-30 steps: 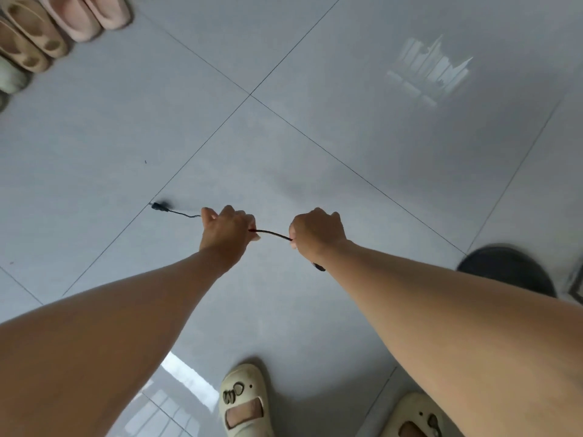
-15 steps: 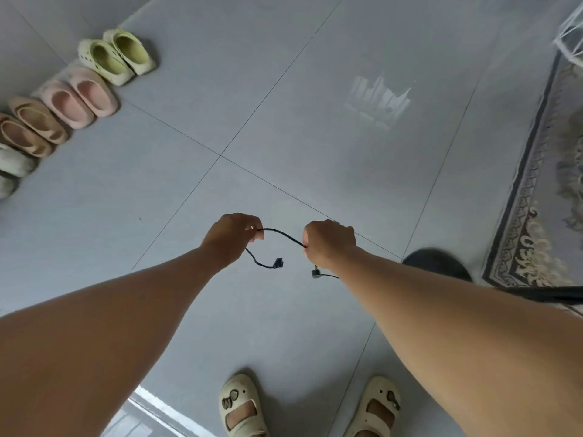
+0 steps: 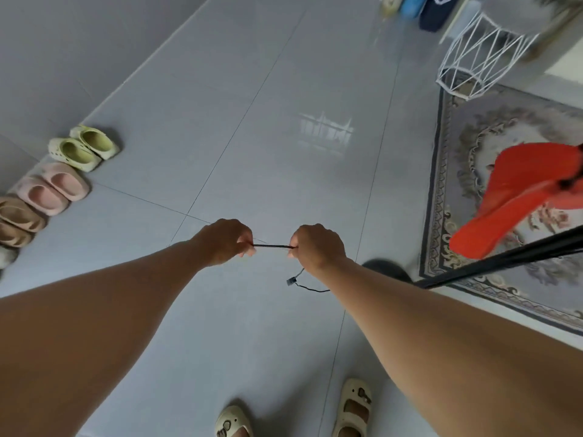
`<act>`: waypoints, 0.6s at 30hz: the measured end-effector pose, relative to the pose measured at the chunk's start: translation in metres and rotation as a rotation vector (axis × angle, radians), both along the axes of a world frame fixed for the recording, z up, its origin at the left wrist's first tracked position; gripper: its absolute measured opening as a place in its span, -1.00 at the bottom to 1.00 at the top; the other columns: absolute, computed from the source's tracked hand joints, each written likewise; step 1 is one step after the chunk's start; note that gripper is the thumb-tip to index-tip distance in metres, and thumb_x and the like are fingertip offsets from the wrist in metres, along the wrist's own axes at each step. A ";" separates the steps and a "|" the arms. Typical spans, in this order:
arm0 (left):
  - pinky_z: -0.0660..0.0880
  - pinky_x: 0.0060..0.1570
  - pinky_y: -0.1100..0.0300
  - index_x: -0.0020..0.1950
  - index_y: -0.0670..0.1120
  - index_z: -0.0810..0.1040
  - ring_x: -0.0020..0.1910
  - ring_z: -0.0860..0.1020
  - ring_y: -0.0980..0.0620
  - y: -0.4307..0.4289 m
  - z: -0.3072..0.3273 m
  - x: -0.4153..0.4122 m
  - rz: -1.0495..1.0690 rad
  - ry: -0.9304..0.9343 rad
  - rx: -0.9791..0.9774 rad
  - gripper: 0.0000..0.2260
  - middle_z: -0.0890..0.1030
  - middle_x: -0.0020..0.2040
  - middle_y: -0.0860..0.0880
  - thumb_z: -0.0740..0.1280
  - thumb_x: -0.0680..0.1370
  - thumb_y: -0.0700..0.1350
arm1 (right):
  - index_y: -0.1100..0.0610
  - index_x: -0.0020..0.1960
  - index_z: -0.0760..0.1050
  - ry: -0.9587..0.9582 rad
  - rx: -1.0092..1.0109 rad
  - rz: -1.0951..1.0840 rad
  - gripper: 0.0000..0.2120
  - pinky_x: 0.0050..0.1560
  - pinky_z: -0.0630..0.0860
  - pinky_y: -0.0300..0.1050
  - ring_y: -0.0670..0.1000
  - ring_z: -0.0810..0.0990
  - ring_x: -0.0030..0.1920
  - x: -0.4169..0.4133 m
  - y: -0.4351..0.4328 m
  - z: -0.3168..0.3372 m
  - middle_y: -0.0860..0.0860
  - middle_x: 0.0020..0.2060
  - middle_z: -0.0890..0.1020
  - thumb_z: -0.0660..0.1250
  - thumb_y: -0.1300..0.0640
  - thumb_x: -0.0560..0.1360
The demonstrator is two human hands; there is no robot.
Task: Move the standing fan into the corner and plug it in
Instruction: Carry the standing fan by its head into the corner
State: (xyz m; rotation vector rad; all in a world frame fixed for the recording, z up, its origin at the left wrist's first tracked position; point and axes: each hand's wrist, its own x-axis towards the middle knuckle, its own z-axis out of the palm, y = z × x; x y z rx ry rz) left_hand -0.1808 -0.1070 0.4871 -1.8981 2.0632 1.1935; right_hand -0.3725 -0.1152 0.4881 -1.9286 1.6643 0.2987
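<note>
Both hands hold the fan's thin black cord (image 3: 273,246), stretched taut between them over the grey tile floor. My left hand (image 3: 225,242) pinches one end of that stretch and my right hand (image 3: 317,250) the other. Below my right hand a loop of cord hangs with a small dark connector (image 3: 291,281). The standing fan is at the right: its round black base (image 3: 386,270) sits on the floor, its black pole (image 3: 504,263) slants up to the right, and red blades (image 3: 517,197) show at the right edge.
Several pairs of slippers (image 3: 63,175) line the left wall. A patterned rug (image 3: 504,190) lies at the right with a white wire stool (image 3: 482,55) at its far end. More shoes (image 3: 416,7) sit at the top. My feet in cream sandals (image 3: 353,408) are below.
The view has tilted up, and the fan's pole, red blades and the stool have come into sight. The cord, slack between my hands half a second ago, is now pulled straight.
</note>
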 end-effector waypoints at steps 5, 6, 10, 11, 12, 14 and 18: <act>0.36 -0.21 0.19 -0.21 -0.03 0.56 -0.13 0.52 0.01 -0.015 0.058 -0.017 -0.060 -0.051 -0.005 -0.83 0.61 -0.20 0.02 0.28 0.55 -0.03 | 0.17 0.08 0.65 0.053 -0.034 -0.099 -0.79 0.13 0.48 -0.04 0.22 0.65 0.03 -0.041 0.004 0.059 0.14 0.01 0.68 0.32 0.24 0.50; 0.34 -0.26 0.19 -0.25 -0.03 0.52 -0.19 0.51 0.02 -0.017 0.070 -0.024 -0.061 -0.037 -0.016 -0.79 0.61 -0.25 0.04 0.27 0.56 0.00 | 0.16 0.09 0.65 0.061 -0.044 -0.118 -0.79 0.13 0.48 -0.05 0.21 0.65 0.03 -0.050 0.005 0.071 0.13 0.01 0.68 0.32 0.24 0.50; 0.39 -0.28 0.20 -0.28 -0.07 0.47 -0.32 0.55 0.00 -0.016 0.110 -0.058 -0.045 0.008 -0.036 -0.73 0.58 -0.39 -0.01 0.23 0.58 0.01 | 0.19 0.08 0.63 0.071 -0.040 -0.190 -0.81 0.09 0.55 -0.06 0.20 0.65 0.02 -0.083 0.015 0.108 0.13 -0.01 0.68 0.29 0.24 0.52; 0.40 -0.25 0.18 -0.29 -0.07 0.46 -0.34 0.54 -0.03 -0.015 0.122 -0.071 -0.061 0.023 -0.046 -0.72 0.56 -0.39 0.00 0.22 0.58 0.01 | 0.21 0.04 0.62 0.069 -0.032 -0.213 -0.82 0.06 0.55 -0.06 0.21 0.64 0.00 -0.093 0.021 0.117 0.13 -0.03 0.67 0.28 0.25 0.52; 0.42 -0.25 0.17 -0.29 -0.06 0.47 -0.37 0.52 -0.03 -0.012 0.130 -0.082 -0.077 0.036 -0.063 -0.71 0.53 -0.37 0.02 0.22 0.58 0.02 | 0.21 0.00 0.60 0.070 -0.018 -0.232 -0.85 0.02 0.54 -0.08 0.22 0.63 -0.01 -0.103 0.027 0.123 0.14 -0.06 0.65 0.26 0.26 0.51; 0.40 -0.31 0.18 -0.27 -0.06 0.53 -0.42 0.45 0.00 -0.006 0.150 -0.107 -0.124 0.049 -0.098 -0.70 0.50 -0.31 0.03 0.21 0.59 0.04 | 0.22 0.05 0.59 0.039 0.025 -0.280 -0.83 0.07 0.54 -0.06 0.22 0.61 0.06 -0.125 0.041 0.135 0.15 0.01 0.65 0.28 0.23 0.52; 0.27 -0.45 0.26 -0.14 -0.04 0.64 -0.46 0.44 0.03 0.006 0.176 -0.151 -0.187 0.014 -0.075 -0.71 0.49 -0.30 0.00 0.17 0.61 -0.02 | 0.18 0.33 0.53 -0.032 0.121 -0.343 -0.60 0.27 0.50 0.01 0.16 0.58 0.24 -0.170 0.066 0.155 0.11 0.24 0.62 0.35 0.11 0.52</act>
